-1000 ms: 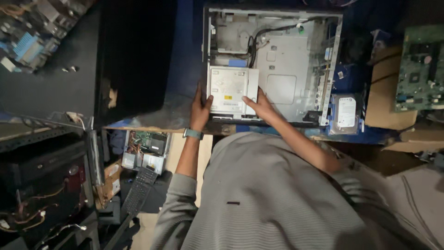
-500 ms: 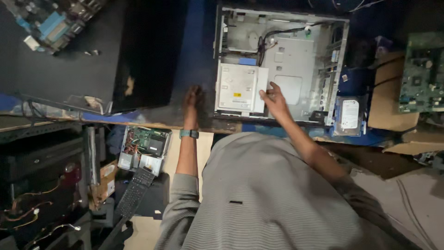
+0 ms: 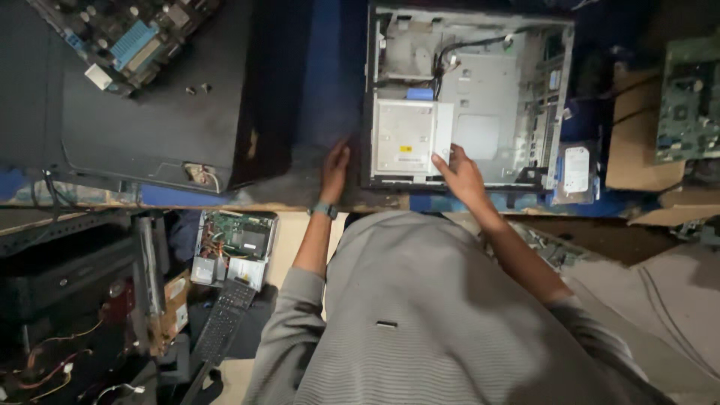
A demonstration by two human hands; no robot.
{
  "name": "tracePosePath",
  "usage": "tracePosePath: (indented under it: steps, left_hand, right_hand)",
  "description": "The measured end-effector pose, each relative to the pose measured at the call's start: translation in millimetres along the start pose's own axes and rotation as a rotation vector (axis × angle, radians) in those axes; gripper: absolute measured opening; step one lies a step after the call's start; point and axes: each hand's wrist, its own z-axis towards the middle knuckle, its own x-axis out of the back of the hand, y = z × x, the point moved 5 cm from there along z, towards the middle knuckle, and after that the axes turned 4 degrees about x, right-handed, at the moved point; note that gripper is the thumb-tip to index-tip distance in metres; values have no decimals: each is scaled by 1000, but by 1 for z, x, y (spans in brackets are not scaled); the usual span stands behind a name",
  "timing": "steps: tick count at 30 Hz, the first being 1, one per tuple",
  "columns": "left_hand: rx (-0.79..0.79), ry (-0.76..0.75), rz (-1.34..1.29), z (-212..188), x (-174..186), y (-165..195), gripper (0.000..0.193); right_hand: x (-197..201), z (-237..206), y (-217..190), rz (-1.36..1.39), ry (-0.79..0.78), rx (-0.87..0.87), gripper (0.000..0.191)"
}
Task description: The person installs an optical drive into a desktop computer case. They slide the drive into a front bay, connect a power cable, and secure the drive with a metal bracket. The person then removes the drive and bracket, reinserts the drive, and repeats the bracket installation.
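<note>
Both hands lie open: right hand [image 3: 459,171] touching the flat optical drive [image 3: 405,138], left hand [image 3: 334,166] on the bench [image 3: 315,82].

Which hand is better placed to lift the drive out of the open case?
Probably the right hand: its fingers already rest on the silver optical drive. The left hand lies flat on the bench outside the open computer case.

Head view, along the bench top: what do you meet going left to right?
Bare circuit board → black computer case → left hand flat on the bench → optical drive in the open desktop chassis → right hand at the drive's corner → hard drive → green circuit board.
</note>
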Motion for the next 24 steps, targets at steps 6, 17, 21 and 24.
tracePosePath:
  steps: [6,17,21,24]
  left_hand:
    - [20,-25,-377,8,9,12,69]
    - [-134,-79,-214,19,-40,21,70]
    - [-166,-40,-128,22,-50,32,69]
    - [-172,2,-164,25,-49,34,68]
  right_hand:
    - [-7,-3,-20,-246,36,39,80]
    - [-11,2,-15,-294,8,0,82]
    - [-9,2,-17,-294,21,30,80]
    - [-6,3,-14,-322,40,22,80]
